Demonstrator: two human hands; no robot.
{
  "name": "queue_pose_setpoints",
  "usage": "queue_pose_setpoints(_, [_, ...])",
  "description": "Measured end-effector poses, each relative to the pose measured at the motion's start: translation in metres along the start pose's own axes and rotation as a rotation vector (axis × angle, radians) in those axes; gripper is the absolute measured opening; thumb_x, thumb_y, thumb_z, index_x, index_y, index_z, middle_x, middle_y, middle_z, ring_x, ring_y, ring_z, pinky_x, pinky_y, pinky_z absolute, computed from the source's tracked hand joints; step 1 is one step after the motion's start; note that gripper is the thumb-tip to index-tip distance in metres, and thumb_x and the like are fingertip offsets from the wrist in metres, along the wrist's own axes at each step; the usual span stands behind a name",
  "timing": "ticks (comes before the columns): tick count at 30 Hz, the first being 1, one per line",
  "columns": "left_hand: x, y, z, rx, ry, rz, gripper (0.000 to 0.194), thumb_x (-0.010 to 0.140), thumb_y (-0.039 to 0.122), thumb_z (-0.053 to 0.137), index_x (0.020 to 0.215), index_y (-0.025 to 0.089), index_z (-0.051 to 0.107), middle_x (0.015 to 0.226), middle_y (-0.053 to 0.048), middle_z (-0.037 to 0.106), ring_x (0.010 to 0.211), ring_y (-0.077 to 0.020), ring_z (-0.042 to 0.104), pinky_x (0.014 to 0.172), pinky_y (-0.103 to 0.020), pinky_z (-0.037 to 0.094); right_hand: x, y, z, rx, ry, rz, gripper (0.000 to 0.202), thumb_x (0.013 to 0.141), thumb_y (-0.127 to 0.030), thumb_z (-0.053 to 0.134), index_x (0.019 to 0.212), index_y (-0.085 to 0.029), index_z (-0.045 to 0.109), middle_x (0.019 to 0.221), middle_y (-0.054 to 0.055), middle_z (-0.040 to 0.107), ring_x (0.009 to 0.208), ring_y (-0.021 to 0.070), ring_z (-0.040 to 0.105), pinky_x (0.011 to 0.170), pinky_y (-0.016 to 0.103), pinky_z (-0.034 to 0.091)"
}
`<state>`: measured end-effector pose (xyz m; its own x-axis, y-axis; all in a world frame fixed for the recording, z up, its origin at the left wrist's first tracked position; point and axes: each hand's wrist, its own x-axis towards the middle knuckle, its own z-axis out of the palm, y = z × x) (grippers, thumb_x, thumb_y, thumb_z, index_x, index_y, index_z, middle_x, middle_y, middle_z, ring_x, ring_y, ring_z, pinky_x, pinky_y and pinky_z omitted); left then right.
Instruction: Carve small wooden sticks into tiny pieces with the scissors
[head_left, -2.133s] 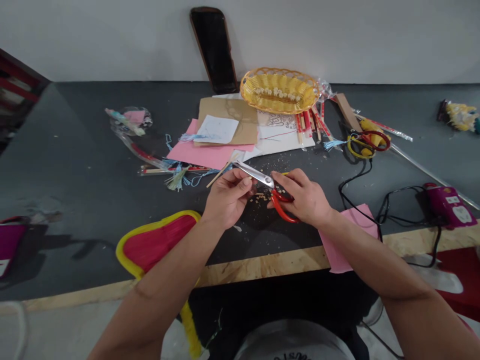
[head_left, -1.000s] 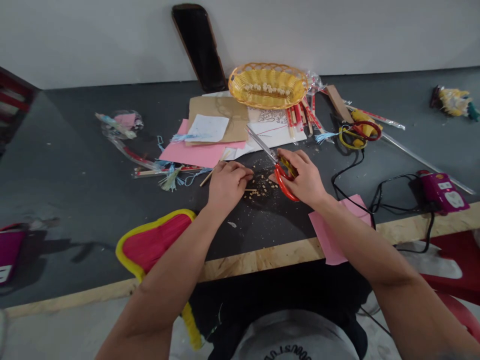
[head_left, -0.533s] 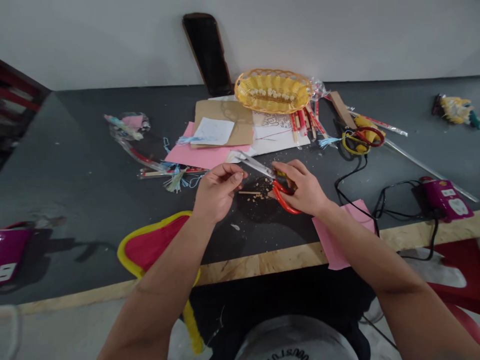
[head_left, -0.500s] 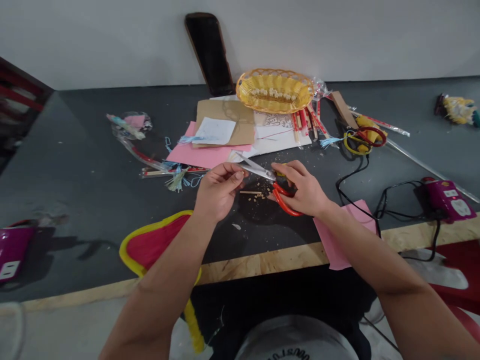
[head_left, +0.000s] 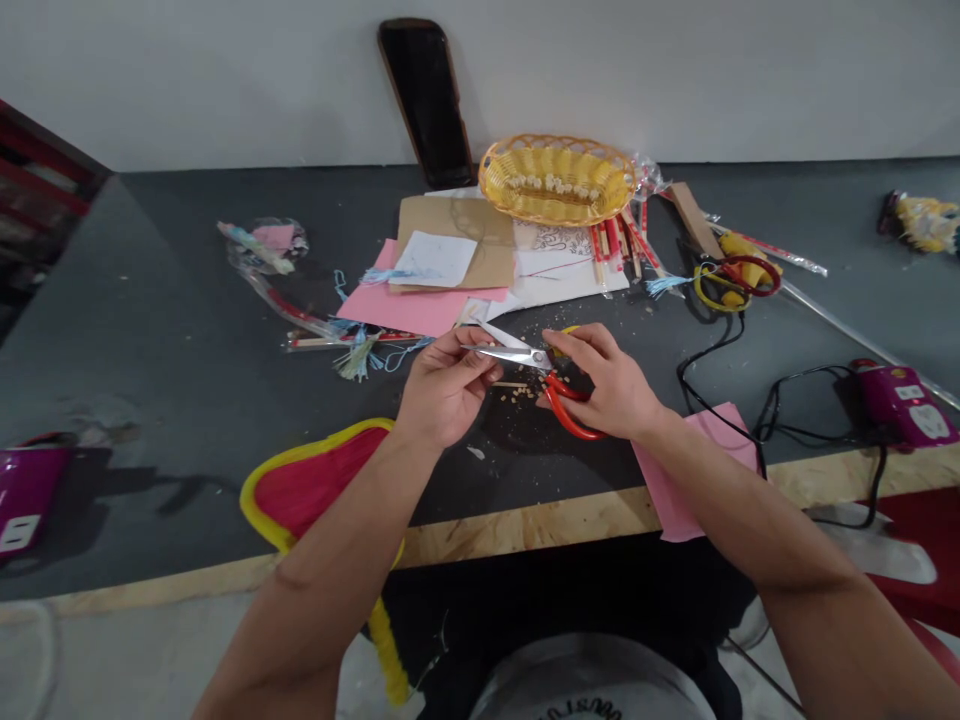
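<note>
My right hand (head_left: 606,385) is closed around the red handles of a pair of scissors (head_left: 517,355). The blades point left and stand apart, with one tip over the fingers of my left hand (head_left: 444,392). Thumb and fingertips of that left hand are pinched together beside the blades; whatever they hold is too small or hidden to make out. Below the scissors lie a short thin wooden stick (head_left: 511,385) and scattered small tan bits (head_left: 517,396) on the dark table.
A yellow woven basket (head_left: 556,205) holds small pale pieces, behind stacked papers (head_left: 491,240). A phone (head_left: 426,100) leans on the wall. Tasselled items (head_left: 358,355) lie left, another pair of scissors (head_left: 739,278) right. A red-and-yellow fabric piece (head_left: 319,480) and pink paper (head_left: 697,470) lie near the front edge.
The scissor blades are spread wider, and one now crosses over my left fingertips. My left hand has shifted slightly to the right. The whole view has moved a little.
</note>
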<state>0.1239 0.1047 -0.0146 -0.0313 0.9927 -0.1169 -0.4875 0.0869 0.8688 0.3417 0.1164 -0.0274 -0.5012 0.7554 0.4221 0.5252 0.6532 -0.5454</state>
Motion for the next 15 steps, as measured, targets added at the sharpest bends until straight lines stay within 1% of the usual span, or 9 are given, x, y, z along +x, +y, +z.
queue_pose_setpoints(4, [0.0008, -0.0020, 0.0000, -0.036, 0.022, -0.010, 0.028, 0.061, 0.018, 0.089, 0.073, 0.019, 0.064, 0.068, 0.003, 0.059, 0.059, -0.0083, 0.051, 0.053, -0.022, 0.043, 0.0006, -0.0017, 0.0008, -0.061, 0.033, -0.036, 0.060, 0.087, -0.046, 0.072, 0.139, -0.022, 0.055, 0.119, 0.012, 0.061, 0.107, 0.0258, 0.065, 0.086, 0.040, 0.062])
queue_pose_setpoints(10, [0.0006, -0.0024, 0.0008, -0.025, 0.046, -0.019, 0.037, 0.051, 0.020, 0.094, 0.072, 0.020, 0.063, 0.069, 0.003, 0.062, 0.060, -0.0083, 0.054, 0.053, -0.021, 0.045, 0.0013, -0.0023, -0.0003, -0.129, 0.009, 0.004, 0.058, 0.087, -0.042, 0.071, 0.140, -0.026, 0.055, 0.119, 0.011, 0.062, 0.110, 0.0269, 0.065, 0.086, 0.042, 0.063])
queue_pose_setpoints(12, [0.0006, -0.0025, 0.0008, 0.009, 0.057, 0.002, 0.039, 0.051, 0.022, 0.095, 0.075, 0.020, 0.064, 0.068, 0.004, 0.063, 0.059, -0.0085, 0.055, 0.053, -0.021, 0.046, 0.0011, -0.0030, -0.0008, -0.120, 0.008, 0.007, 0.058, 0.087, -0.043, 0.070, 0.140, -0.025, 0.055, 0.120, 0.011, 0.062, 0.109, 0.0270, 0.065, 0.086, 0.042, 0.063])
queue_pose_setpoints(15, [0.0008, -0.0030, 0.0004, 0.076, 0.098, 0.072, 0.045, 0.049, 0.022, 0.095, 0.079, 0.021, 0.062, 0.067, 0.005, 0.063, 0.058, -0.0080, 0.057, 0.056, -0.020, 0.049, 0.0004, -0.0041, -0.0007, -0.091, 0.011, 0.015, 0.060, 0.086, -0.047, 0.071, 0.140, -0.025, 0.055, 0.120, 0.011, 0.061, 0.108, 0.0266, 0.066, 0.087, 0.042, 0.063])
